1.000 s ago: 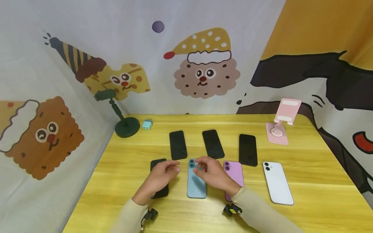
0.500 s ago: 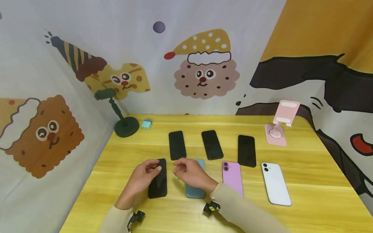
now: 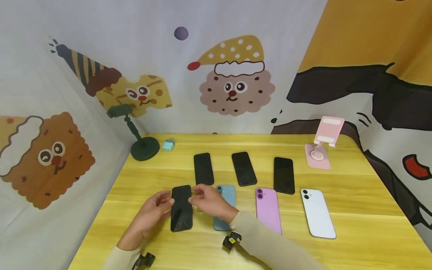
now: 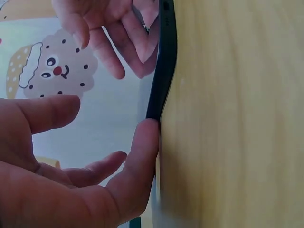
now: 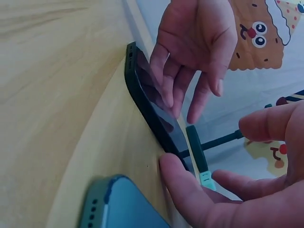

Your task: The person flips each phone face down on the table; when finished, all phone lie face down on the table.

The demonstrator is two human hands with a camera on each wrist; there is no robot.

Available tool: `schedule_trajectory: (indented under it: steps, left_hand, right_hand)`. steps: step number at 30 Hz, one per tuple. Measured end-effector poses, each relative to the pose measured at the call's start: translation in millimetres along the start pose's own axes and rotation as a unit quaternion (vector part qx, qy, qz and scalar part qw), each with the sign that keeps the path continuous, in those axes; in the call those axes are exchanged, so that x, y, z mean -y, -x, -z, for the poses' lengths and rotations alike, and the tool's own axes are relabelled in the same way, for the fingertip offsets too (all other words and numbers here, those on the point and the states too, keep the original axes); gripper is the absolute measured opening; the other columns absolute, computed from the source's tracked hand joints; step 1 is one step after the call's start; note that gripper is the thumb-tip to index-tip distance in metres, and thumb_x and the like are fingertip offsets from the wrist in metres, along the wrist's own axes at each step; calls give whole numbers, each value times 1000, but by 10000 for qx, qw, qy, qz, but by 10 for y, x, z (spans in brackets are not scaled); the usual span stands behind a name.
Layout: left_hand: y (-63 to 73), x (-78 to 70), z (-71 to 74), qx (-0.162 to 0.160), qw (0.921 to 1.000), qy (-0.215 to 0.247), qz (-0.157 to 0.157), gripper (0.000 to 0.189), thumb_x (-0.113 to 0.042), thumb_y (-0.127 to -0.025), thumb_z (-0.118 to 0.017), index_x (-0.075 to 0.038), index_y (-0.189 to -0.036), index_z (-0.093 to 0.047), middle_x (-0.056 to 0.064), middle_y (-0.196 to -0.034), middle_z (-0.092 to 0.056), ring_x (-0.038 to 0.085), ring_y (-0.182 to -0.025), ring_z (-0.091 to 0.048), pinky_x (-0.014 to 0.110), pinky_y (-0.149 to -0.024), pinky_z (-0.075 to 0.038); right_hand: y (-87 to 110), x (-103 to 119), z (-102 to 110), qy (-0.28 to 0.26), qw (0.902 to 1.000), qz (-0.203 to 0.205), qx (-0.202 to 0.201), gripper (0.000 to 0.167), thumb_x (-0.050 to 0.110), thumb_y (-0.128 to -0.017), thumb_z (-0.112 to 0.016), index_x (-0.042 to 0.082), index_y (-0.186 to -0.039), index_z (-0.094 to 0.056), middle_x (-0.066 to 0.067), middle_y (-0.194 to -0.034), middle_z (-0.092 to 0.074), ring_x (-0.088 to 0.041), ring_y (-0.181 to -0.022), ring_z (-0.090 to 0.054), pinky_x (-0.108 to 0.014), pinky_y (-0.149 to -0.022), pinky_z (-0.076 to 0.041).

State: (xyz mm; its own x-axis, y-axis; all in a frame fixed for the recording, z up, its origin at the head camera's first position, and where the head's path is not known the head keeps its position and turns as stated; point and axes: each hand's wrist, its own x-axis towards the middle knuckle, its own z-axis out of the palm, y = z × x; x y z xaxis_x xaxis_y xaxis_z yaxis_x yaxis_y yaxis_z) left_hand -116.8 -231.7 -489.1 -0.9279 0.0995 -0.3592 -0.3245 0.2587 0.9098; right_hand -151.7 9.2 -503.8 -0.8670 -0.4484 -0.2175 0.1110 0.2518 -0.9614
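A black phone [image 3: 181,213] lies flat with its dark screen up at the front left of the table. My left hand [image 3: 150,212] is at its left edge, a fingertip touching the side in the left wrist view. From the other side my right hand [image 3: 212,202] meets the right edge, one finger against it in the right wrist view. Both hands have loosely bent, spread fingers, with thumbs apart from the phone. Beneath the right hand and wrist lies a blue phone [image 3: 229,194], back up and partly covered. To its right is a pink phone [image 3: 268,212], also back up.
A white phone [image 3: 318,213] lies at the right. Behind stand-in-line black phones include one at left [image 3: 204,168], a middle black phone [image 3: 244,168] and a right black phone [image 3: 284,175]. At the back are a green stand [image 3: 144,148], a charger plug [image 3: 168,145] and a pink stand [image 3: 318,156].
Both hands have moved left, from around the blue phone to the two sides of the front-left black phone. That black phone is now uncovered. The phones have stayed in place.
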Motion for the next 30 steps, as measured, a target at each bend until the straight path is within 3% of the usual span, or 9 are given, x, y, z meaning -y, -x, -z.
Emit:
schedule_trajectory:
  steps: [6, 16, 21, 26, 30]
  left_hand:
    - [-19, -23, -1, 175, 9996, 206, 49, 59, -17, -111, -58, 2, -161, -33, 32, -156, -43, 45, -142, -51, 51, -104, -59]
    - [-33, -66, 42, 158, 9983, 419, 372, 63, -25, -111, -58, -2, -163, -30, 30, -156, -43, 44, -139, -52, 53, -106, -56]
    - [-18, -96, 49, 125, 9991, 317, 255, 68, -26, -110, -60, 0, -164, -27, 30, -153, -47, 43, -140, -53, 54, -109, -55]
    - [-39, -151, 50, 197, 9985, 499, 94, 70, -22, -110, -60, -2, -166, -23, 27, -147, -46, 34, -128, -61, 49, -102, -60]
    - [-42, -153, 50, 291, 9986, 444, -49, 73, -18, -109, -61, 0, -166, -20, 27, -151, -40, 32, -129, -58, 45, -101, -61]
  right_hand:
    - [16, 20, -9, -490, 9986, -138, 129, 53, 27, -103, -70, 3, -148, -55, -17, -139, -64, -30, -123, -67, -45, -88, -65]
    - [-5, 24, -79, -1087, 9934, -228, 283, 55, 22, -103, -69, 2, -152, -52, -18, -150, -56, -31, -130, -62, -47, -90, -65]
    - [-31, 14, -96, -1015, 9938, -266, 373, 58, 22, -102, -71, 4, -153, -50, -19, -142, -58, -28, -120, -65, -47, -90, -65]
    - [-35, 36, -57, -912, 9944, -284, 459, 59, 23, -103, -71, 6, -154, -49, -20, -143, -56, -29, -123, -64, -47, -91, -65]
    - [-43, 50, -46, -923, 9938, -313, 533, 58, 24, -103, -71, 7, -154, -48, -19, -147, -55, -29, -126, -63, -47, -90, -65]
